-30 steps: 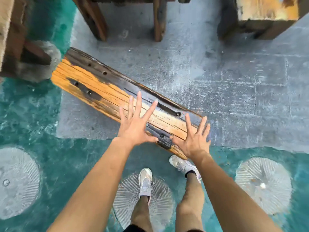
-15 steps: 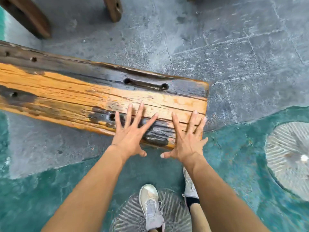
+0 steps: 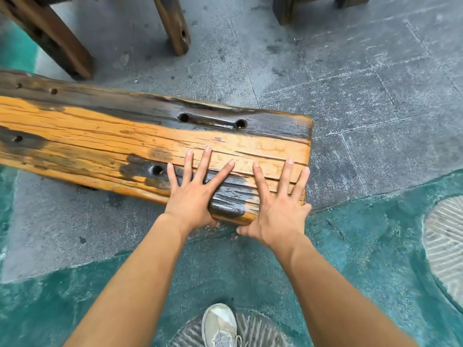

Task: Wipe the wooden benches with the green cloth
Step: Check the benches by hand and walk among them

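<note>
Left fingers (image 3: 203,164): straight and spread, lying flat on the top, grasping nothing; they point away from the body, across the grain.
Right fingers (image 3: 285,176): likewise straight, spread and flat, with nothing in them.
Thumbs: both drop over the near edge. The right thumb tip shows just below that edge; the left is mostly hidden.
Left hand (image 3: 190,196): set on a dark, wet-looking patch, just beside a bolt hole (image 3: 156,169).
Right hand (image 3: 278,209): nearest the right end, its little finger close to the end edge.
Wooden bench (image 3: 125,139): directly under both palms. Its long axis runs left to right across the view, and the right end stops just past the right hand. The rest of the surface stretches left and out of frame.
Deciding relation: almost all of the plank lies to the left of the fingers, so the left hand is the nearer of the 2 to that length.
Green cloth: not in view, in neither hand nor on the surface.
Judgement: wiping cannot start until the cloth is fetched. Strokes would then best follow the long axis leftward.
Around: grey paving (image 3: 350,96) beyond the bench, teal floor (image 3: 375,246) nearer the body, 1 shoe (image 3: 219,324) below, and legs of other furniture (image 3: 172,23) at the top.
</note>
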Demonstrator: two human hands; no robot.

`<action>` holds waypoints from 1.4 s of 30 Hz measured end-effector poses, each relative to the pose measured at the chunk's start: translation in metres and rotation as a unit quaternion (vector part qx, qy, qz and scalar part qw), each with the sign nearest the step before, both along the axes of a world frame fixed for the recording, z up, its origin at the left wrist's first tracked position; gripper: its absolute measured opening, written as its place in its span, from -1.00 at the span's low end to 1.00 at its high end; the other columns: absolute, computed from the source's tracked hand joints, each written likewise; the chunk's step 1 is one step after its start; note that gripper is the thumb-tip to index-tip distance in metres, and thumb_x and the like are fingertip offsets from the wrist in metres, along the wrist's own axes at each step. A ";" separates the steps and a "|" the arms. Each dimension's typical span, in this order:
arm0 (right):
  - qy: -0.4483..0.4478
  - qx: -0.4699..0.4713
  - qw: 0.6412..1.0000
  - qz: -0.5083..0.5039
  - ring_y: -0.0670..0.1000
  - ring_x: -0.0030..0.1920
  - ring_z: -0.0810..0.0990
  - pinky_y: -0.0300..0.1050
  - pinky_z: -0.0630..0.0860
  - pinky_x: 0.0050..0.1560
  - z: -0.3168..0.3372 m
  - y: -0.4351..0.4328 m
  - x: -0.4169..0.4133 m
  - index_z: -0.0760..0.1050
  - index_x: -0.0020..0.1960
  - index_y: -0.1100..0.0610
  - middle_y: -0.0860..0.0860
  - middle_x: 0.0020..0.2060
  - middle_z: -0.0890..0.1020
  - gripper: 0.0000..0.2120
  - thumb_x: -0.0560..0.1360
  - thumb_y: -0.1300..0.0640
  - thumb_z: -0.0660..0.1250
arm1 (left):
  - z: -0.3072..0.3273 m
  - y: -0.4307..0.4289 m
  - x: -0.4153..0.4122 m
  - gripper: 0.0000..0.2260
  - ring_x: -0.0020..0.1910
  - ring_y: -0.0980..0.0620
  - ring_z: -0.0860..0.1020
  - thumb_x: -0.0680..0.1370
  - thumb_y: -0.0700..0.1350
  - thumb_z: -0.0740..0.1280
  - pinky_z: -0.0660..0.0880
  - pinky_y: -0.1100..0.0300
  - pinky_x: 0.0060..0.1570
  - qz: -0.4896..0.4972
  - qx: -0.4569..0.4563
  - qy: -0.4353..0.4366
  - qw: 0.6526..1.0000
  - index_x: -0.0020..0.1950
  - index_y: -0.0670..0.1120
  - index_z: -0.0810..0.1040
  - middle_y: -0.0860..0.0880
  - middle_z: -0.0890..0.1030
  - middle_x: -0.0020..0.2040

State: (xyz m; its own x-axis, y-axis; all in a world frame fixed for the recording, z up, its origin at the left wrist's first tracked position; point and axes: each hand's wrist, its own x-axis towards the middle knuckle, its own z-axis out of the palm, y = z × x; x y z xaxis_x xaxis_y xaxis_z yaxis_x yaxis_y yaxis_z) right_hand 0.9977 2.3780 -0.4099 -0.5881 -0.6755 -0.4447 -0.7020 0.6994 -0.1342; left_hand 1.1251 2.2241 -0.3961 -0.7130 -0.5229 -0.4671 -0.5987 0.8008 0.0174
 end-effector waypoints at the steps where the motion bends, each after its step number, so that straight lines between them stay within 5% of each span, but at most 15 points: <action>1: -0.008 0.007 1.000 -0.005 0.49 0.52 -0.52 0.56 0.36 0.31 0.003 -0.003 0.002 -0.69 0.46 -0.30 0.22 0.49 -0.65 0.50 0.08 -0.64 0.45 | 0.003 -0.003 0.002 0.37 0.54 -0.27 -0.52 0.21 0.31 0.64 -0.30 -0.52 0.45 -0.001 0.002 0.007 1.000 0.50 0.43 -0.50 0.02 -0.59 0.57; 5: 0.028 -0.043 0.998 0.021 0.52 0.53 -0.46 0.53 0.35 0.32 -0.004 -0.003 -0.006 -0.66 0.50 -0.25 0.28 0.52 -0.57 0.53 0.04 -0.68 0.42 | -0.005 -0.007 -0.003 0.40 0.59 -0.23 -0.45 0.13 0.35 0.65 -0.26 -0.52 0.45 0.002 -0.033 0.067 0.997 0.48 0.49 -0.47 0.04 -0.53 0.60; 11: 0.038 -0.052 0.997 0.046 0.55 0.51 -0.47 0.55 0.30 0.34 -0.016 0.005 -0.009 -0.54 0.57 -0.23 0.30 0.55 -0.51 0.42 0.22 -0.43 0.53 | -0.023 -0.004 -0.001 0.41 0.54 -0.19 -0.50 0.05 0.41 0.64 -0.28 -0.53 0.43 -0.004 -0.026 0.067 0.997 0.49 0.51 -0.42 0.06 -0.51 0.61; 19: 0.041 -0.043 0.994 0.087 0.55 0.51 -0.46 0.58 0.29 0.34 -0.022 0.002 -0.048 -0.61 0.51 -0.27 0.24 0.55 -0.52 0.45 0.14 -0.54 0.48 | -0.019 0.000 -0.026 0.38 0.56 -0.23 -0.50 0.07 0.42 0.63 -0.27 -0.59 0.42 0.008 -0.004 0.050 0.999 0.46 0.54 -0.44 0.10 -0.58 0.56; 23: 0.060 -0.037 0.990 0.121 0.53 0.54 -0.43 0.60 0.27 0.37 -0.017 -0.058 -0.109 -0.60 0.51 -0.31 0.21 0.58 -0.49 0.49 0.06 -0.61 0.46 | -0.015 -0.048 -0.074 0.39 0.57 -0.26 -0.49 0.08 0.40 0.64 -0.30 -0.60 0.38 0.049 -0.015 0.054 0.997 0.48 0.53 -0.43 0.08 -0.58 0.56; 34: 0.056 -0.008 0.988 0.142 0.42 0.61 -0.36 0.60 0.26 0.39 0.006 -0.212 -0.267 -0.49 0.46 -0.50 0.02 0.61 -0.47 0.50 0.02 -0.43 0.65 | -0.020 -0.161 -0.226 0.40 0.56 -0.30 -0.51 0.11 0.33 0.68 -0.34 -0.63 0.34 0.160 -0.015 0.070 0.984 0.51 0.48 -0.40 -0.01 -0.56 0.58; 42: 0.047 0.047 0.985 0.158 0.43 0.60 -0.39 0.53 0.28 0.43 -0.012 -0.204 -0.253 -0.55 0.49 -0.41 0.07 0.57 -0.53 0.49 0.10 -0.47 0.61 | -0.037 -0.149 -0.206 0.39 0.51 -0.30 -0.57 0.15 0.36 0.65 -0.34 -0.61 0.35 0.171 0.026 0.034 0.984 0.48 0.47 -0.49 0.01 -0.67 0.50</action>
State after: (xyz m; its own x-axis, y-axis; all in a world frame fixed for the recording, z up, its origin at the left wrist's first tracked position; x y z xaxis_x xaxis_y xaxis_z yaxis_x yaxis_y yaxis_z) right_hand 0.7449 2.1740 -0.4221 -0.3968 -0.7900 -0.4674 -0.8927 0.4506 -0.0036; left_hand 0.9186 2.0752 -0.4336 -0.5302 -0.7147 -0.4562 -0.8290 0.5499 0.1019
